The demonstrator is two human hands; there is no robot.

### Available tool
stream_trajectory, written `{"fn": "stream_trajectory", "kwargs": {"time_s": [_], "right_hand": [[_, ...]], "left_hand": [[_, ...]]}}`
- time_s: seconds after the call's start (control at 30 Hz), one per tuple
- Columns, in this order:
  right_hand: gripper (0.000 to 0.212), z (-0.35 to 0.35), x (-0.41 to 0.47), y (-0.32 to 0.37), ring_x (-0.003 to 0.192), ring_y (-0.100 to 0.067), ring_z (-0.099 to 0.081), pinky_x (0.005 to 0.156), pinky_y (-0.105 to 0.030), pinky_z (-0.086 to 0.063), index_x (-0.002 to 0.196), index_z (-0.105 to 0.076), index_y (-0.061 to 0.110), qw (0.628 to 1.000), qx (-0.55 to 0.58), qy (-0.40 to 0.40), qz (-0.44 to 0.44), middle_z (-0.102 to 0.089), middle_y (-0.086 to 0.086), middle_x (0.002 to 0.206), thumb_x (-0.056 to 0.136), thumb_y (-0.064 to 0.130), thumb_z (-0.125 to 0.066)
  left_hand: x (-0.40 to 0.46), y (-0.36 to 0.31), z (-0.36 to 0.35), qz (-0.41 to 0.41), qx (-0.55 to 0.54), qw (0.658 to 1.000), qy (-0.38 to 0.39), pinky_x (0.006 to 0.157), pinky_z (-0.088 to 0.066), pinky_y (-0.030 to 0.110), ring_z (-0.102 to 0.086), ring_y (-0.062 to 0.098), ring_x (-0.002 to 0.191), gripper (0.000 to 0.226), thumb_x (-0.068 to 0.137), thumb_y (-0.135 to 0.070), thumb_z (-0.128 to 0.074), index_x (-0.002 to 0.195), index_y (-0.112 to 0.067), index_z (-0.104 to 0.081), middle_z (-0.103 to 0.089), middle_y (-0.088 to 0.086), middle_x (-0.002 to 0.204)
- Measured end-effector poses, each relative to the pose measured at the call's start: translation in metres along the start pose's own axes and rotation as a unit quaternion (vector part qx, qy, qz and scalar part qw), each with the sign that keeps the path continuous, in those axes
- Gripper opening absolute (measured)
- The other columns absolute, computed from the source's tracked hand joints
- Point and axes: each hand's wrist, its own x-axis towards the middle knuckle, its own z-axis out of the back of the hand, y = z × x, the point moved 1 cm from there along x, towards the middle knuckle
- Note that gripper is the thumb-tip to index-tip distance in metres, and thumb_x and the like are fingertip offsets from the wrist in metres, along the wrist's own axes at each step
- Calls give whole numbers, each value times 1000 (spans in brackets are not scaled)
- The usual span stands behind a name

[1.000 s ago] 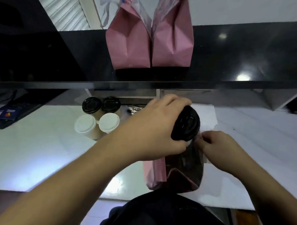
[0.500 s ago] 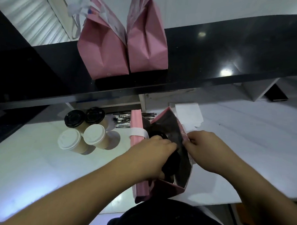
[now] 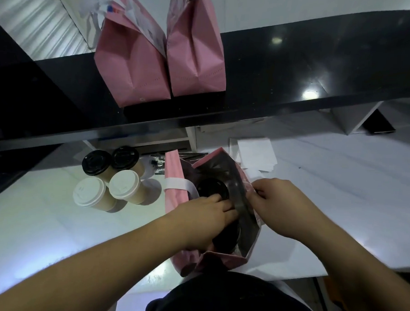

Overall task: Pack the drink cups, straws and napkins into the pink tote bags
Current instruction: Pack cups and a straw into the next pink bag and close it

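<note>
While the right hand (image 3: 283,205) pinches the rim of the open pink tote bag (image 3: 173,201) on its right side, fingers curled tight on the fabric, the left hand (image 3: 210,216) reaches down into the bag's mouth. Its fingers wrap a black-lidded cup (image 3: 227,236) at the near end of the bag, the lid showing just under the fingertips. A second black lid (image 3: 212,187) sits inside the bag, just beyond those fingers. Four more cups (image 3: 109,177) stand left of the bag; napkins (image 3: 255,155) lie behind it.

Left hand (image 3: 206,216) inside open pink tote bag (image 3: 173,201), right hand (image 3: 281,205) pinching its rim.
</note>
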Motion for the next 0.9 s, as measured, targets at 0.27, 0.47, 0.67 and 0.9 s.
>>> {"fn": "stream_trajectory", "kwargs": {"time_s": [0.27,0.47,0.67,0.9], "right_hand": [[42,1,-2,-2,57,-23,-54,51,-36,-38,67,-53,11,1000,16,-10,-15,-55,-3,58,101,36,-48],[21,3,-1,6,63,-22,-62,53,-35,-50,75,-62,18,998,-16,-6,-59,-64,-1,63,87,32,-51],[29,-9,10,14,62,-21,-56,51,-30,-41,70,-52,18,996,-58,-9,-68,-57,0,67,94,34,-47],[28,-5,12,7,69,-23,-62,66,-39,-57,80,-60,21,995,-50,-7,-92,-64,-1,76,99,30,-41]], "left_hand": [[-1,2,-10,2,-38,999,20,86,-56,42,-46,26,121,88,75,-38,-81,153,-22,-43,-43,4,145],[3,-3,-8,-17,-24,999,24,78,-55,41,-54,28,112,67,83,-22,-76,146,-23,-54,-52,0,136],[8,-5,-2,-23,-16,998,54,84,-56,46,-53,28,117,69,89,-23,-75,152,-27,-48,-46,-2,148],[-6,-3,35,-28,-4,999,25,75,-50,36,-64,27,112,47,94,-21,-63,140,-25,-58,-62,0,129]]}}
